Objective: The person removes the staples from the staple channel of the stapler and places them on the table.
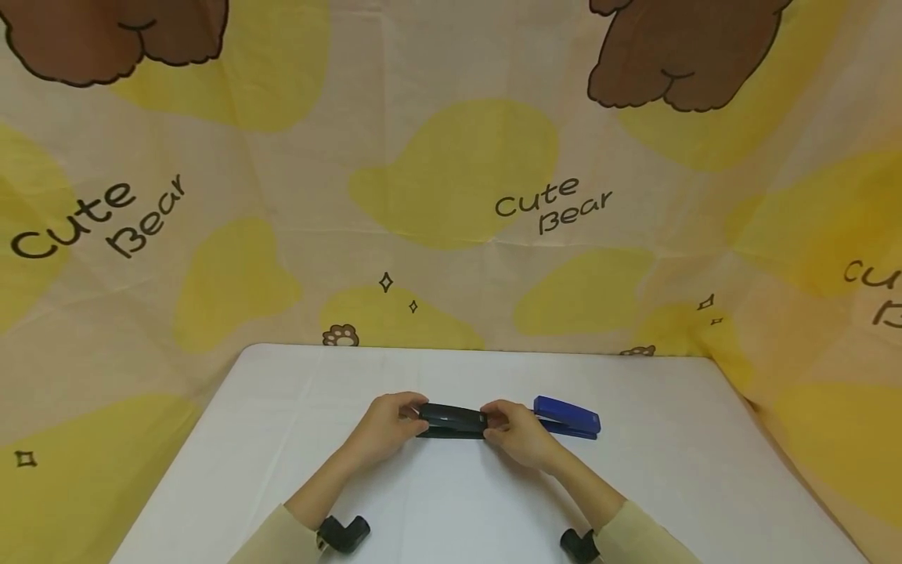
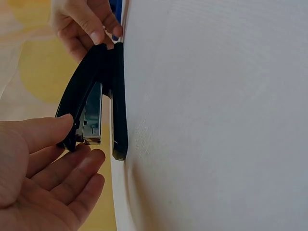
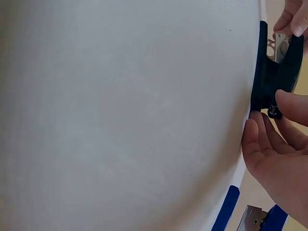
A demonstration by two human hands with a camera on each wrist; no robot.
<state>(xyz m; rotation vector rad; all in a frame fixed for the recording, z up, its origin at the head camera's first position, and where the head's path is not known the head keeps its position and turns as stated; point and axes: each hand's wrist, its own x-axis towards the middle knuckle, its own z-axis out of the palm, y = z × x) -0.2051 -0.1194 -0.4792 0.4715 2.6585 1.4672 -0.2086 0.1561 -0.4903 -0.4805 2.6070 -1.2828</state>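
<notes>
A black stapler [image 1: 453, 418] lies sideways across the white table between both hands, its base along the tabletop. My left hand [image 1: 386, 427] pinches the nose of its upper arm; in the left wrist view the thumb [image 2: 60, 127] is on top and the index finger under it. The jaws stand apart there, with the metal magazine [image 2: 93, 113] showing between them. At the hinge end, my right hand [image 1: 520, 435] grips the stapler between thumb and fingers, as the right wrist view shows. A blue stapler [image 1: 567, 417] lies just right of my right hand, partly behind it.
The white table [image 1: 282, 470] has rounded far corners. Behind it hangs a yellow and cream cloth [image 1: 451, 172] with bears and lettering, which also runs down both sides. A black wrist camera [image 1: 344, 534] sits at my left cuff, another [image 1: 579, 545] at my right.
</notes>
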